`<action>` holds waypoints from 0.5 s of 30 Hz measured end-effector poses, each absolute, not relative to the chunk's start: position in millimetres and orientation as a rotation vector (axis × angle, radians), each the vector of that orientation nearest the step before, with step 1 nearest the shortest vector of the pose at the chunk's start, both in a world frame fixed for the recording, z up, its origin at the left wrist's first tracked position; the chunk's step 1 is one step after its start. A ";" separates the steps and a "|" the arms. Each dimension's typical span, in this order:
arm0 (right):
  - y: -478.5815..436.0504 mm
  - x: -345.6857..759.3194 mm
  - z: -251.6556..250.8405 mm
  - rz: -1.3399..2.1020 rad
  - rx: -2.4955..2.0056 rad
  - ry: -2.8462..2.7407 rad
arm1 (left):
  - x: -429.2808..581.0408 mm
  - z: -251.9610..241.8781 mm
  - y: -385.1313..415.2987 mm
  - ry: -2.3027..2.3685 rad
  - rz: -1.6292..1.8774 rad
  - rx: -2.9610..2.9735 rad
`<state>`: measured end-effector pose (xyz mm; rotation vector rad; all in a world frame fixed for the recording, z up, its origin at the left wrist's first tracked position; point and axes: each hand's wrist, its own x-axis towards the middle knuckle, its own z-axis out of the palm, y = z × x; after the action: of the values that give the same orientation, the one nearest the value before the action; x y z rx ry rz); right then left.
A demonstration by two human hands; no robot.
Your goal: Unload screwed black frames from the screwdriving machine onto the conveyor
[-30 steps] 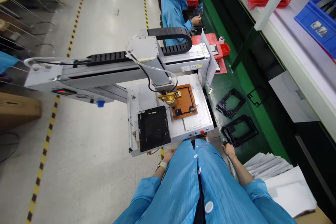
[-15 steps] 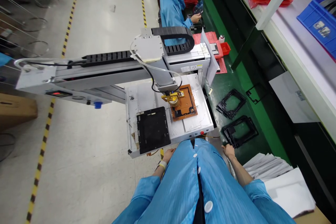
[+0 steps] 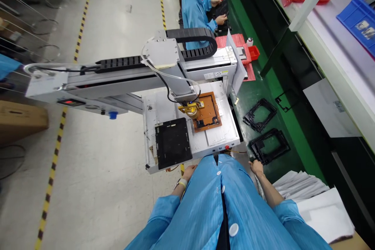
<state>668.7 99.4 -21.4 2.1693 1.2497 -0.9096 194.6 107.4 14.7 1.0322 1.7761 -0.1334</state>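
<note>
The right hand (image 3: 257, 167) is rested at the left edge of the surface (image 3: 258, 82), just beside the lower frame stack (image 3: 258, 149). The left hand (image 3: 190, 172) is placed low, against the smock (image 3: 205, 203), near the front edge of the machine bed (image 3: 152, 109). Nothing held is seen, though fingers are too poorly shown for either hand's grasp to be told.

On the bed, right of its middle, a black frame (image 3: 200, 123) is seated in the orange fixture (image 3: 208, 109), partly covered by the yellow machine head (image 3: 191, 112). Loading can therefore be judged done; removal is not yet done. A black panel (image 3: 173, 142) is laid at the bed's front left corner. On the surface, an upper stack (image 3: 251, 122) is set beyond the lower one; neither is visibly marked finished or waiting.
</note>
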 end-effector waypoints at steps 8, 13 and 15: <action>101.5 668.1 -20.9 -0.905 2.159 1.251 | 196.8 27.0 109.8 1.761 -0.114 1.036; 101.8 668.3 -20.0 -0.907 2.156 1.255 | 197.2 30.7 109.7 1.764 -0.081 1.020; 101.6 668.0 -20.3 -0.902 2.159 1.251 | 197.5 33.8 110.3 1.762 -0.068 1.021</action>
<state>668.0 101.6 -20.3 2.1586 1.2514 -0.9024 197.5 110.3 33.8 1.0205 1.7618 -0.0676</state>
